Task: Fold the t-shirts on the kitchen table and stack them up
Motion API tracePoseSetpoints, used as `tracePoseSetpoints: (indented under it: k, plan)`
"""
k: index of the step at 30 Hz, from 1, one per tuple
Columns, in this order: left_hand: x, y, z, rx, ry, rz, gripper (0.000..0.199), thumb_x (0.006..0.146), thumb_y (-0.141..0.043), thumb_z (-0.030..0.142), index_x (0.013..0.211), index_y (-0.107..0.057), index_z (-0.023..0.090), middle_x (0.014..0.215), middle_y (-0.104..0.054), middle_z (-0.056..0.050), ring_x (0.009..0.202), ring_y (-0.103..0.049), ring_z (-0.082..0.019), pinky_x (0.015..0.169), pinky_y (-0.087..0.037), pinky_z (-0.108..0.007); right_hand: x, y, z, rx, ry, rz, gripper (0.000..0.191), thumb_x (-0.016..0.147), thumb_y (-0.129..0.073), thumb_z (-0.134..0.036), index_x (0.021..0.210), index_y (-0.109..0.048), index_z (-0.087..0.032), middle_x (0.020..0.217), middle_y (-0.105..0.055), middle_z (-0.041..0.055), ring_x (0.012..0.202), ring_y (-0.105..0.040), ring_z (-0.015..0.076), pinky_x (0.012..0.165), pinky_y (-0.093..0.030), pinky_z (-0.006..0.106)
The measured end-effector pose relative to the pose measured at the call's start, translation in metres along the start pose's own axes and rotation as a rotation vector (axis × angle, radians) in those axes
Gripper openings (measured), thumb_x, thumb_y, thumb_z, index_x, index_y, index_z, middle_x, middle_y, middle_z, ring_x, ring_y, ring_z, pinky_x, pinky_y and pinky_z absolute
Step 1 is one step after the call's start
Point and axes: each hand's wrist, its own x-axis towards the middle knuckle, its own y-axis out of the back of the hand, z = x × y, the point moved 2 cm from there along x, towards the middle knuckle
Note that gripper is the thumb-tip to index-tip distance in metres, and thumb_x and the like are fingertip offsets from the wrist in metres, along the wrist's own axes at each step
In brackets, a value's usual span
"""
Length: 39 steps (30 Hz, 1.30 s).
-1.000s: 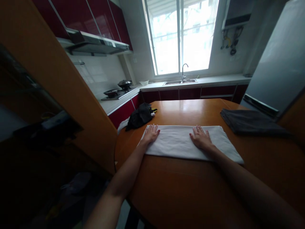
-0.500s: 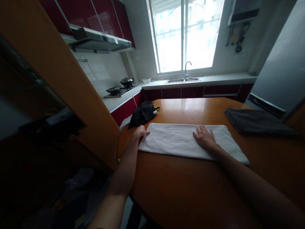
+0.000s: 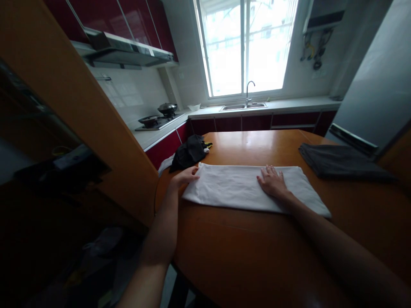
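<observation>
A white folded cloth (image 3: 229, 188) lies as a long flat strip across the wooden table in front of me. It has soft wrinkles, and which kind of garment or linen it is does not show. At its left end, my left hand (image 3: 189, 174) pinches the edge near the far corner between thumb and fingers. My right hand (image 3: 272, 182) rests flat on the cloth right of its middle, palm down with fingers spread.
A dark grey folded cloth (image 3: 343, 162) lies on the table (image 3: 250, 248) at the right. Black clothing (image 3: 189, 153) is heaped at the far left edge. Behind are a stove with pans (image 3: 157, 119), a sink (image 3: 244, 107) and a fridge (image 3: 369, 85); a wooden partition (image 3: 96, 111) stands left.
My left hand has shifted slightly up along the cloth's left edge, toward the far corner, its fingers more bent round it. The right hand stays in place on the cloth. The view has shifted slightly.
</observation>
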Motion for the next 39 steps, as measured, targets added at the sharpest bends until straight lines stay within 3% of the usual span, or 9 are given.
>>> tracePoseSetpoints:
  k: [5, 9, 12, 15, 18, 21, 27, 34, 39]
  plan:
    - [-0.013, 0.004, 0.018, -0.246, -0.154, -0.079, 0.073, 0.069, -0.077, 0.041, 0.133, -0.056, 0.014, 0.123, -0.067, -0.013, 0.105, -0.066, -0.028, 0.079, -0.055, -0.032, 0.002, 0.017, -0.016, 0.308, 0.118, 0.239, 0.042, 0.095, -0.047, -0.034, 0.121, -0.069, -0.009, 0.132, -0.063, 0.0214, 0.124, -0.056, 0.0317, 0.108, -0.039, 0.046]
    - [-0.021, -0.010, 0.053, -0.324, -0.210, -0.070, 0.079, 0.074, -0.077, 0.042, 0.141, -0.048, 0.014, 0.109, -0.070, -0.012, 0.089, -0.067, -0.024, 0.071, -0.053, -0.030, -0.001, 0.025, -0.054, 0.830, 0.113, 0.088, 0.030, 0.091, -0.052, -0.031, 0.104, -0.073, -0.013, 0.093, -0.074, 0.0112, 0.076, -0.068, 0.0208, 0.075, -0.055, 0.033]
    - [-0.020, -0.040, 0.084, -0.240, -0.307, 0.048, 0.073, 0.076, -0.074, 0.037, 0.140, -0.051, 0.011, 0.092, -0.069, -0.006, 0.077, -0.064, -0.019, 0.067, -0.049, -0.028, -0.010, 0.021, -0.085, 1.195, 0.022, -0.200, 0.029, 0.093, -0.055, -0.038, 0.100, -0.070, -0.014, 0.090, -0.073, 0.0099, 0.062, -0.066, 0.0161, 0.054, -0.051, 0.026]
    - [-0.019, -0.086, 0.106, -0.090, -0.413, 0.118, 0.064, 0.078, -0.071, 0.033, 0.135, -0.057, 0.007, 0.076, -0.063, -0.001, 0.067, -0.059, -0.016, 0.063, -0.046, -0.026, -0.018, 0.013, -0.102, 1.461, -0.096, -0.407, 0.033, 0.096, -0.053, -0.046, 0.099, -0.066, -0.016, 0.095, -0.072, 0.0098, 0.061, -0.066, 0.0143, 0.050, -0.051, 0.024]
    - [-0.018, -0.132, 0.115, -0.052, -0.472, 0.058, 0.063, 0.078, -0.069, 0.029, 0.136, -0.057, 0.007, 0.075, -0.064, -0.001, 0.067, -0.059, -0.016, 0.065, -0.047, -0.027, -0.020, 0.006, -0.102, 1.527, -0.216, -0.385, 0.031, 0.095, -0.057, -0.045, 0.088, -0.064, -0.016, 0.078, -0.069, 0.0044, 0.055, -0.061, 0.0112, 0.048, -0.049, 0.021]
    - [-0.019, -0.154, 0.115, -0.126, -0.466, 0.024, 0.074, 0.075, -0.070, 0.024, 0.144, -0.048, 0.009, 0.081, -0.065, -0.002, 0.073, -0.061, -0.018, 0.068, -0.049, -0.028, -0.016, 0.000, -0.096, 1.499, -0.269, -0.305, 0.027, 0.088, -0.069, -0.041, 0.082, -0.064, -0.015, 0.072, -0.066, 0.0015, 0.051, -0.056, 0.0092, 0.045, -0.044, 0.019]
    - [-0.022, -0.131, 0.118, -0.457, -0.419, -0.069, 0.078, 0.077, -0.065, 0.027, 0.149, -0.040, 0.012, 0.083, -0.057, 0.002, 0.058, -0.055, -0.010, 0.053, -0.043, -0.022, -0.010, 0.007, -0.095, 1.628, -0.238, -0.309, 0.026, 0.080, -0.075, -0.029, 0.102, -0.068, -0.017, 0.078, -0.070, 0.0016, 0.053, -0.058, 0.0098, 0.047, -0.045, 0.020]
    - [-0.022, -0.094, 0.116, -0.427, -0.523, 0.412, 0.038, 0.085, -0.056, 0.026, 0.121, -0.061, 0.014, 0.070, -0.054, 0.004, 0.060, -0.053, -0.011, 0.060, -0.045, -0.023, 0.006, 0.056, -0.082, 1.731, -0.284, -0.239, 0.031, 0.073, -0.067, -0.010, 0.103, -0.066, -0.018, 0.075, -0.070, -0.0004, 0.058, -0.062, 0.0122, 0.054, -0.050, 0.022]
    - [-0.017, -0.110, 0.113, -0.268, -0.612, 0.382, 0.030, 0.090, -0.054, 0.029, 0.116, -0.065, 0.018, 0.104, -0.069, -0.007, 0.095, -0.066, -0.020, 0.079, -0.054, -0.031, 0.022, 0.096, -0.039, 1.687, -0.237, -0.195, 0.031, 0.071, -0.066, -0.009, 0.100, -0.066, -0.018, 0.073, -0.069, -0.0004, 0.056, -0.060, 0.0120, 0.052, -0.047, 0.021]
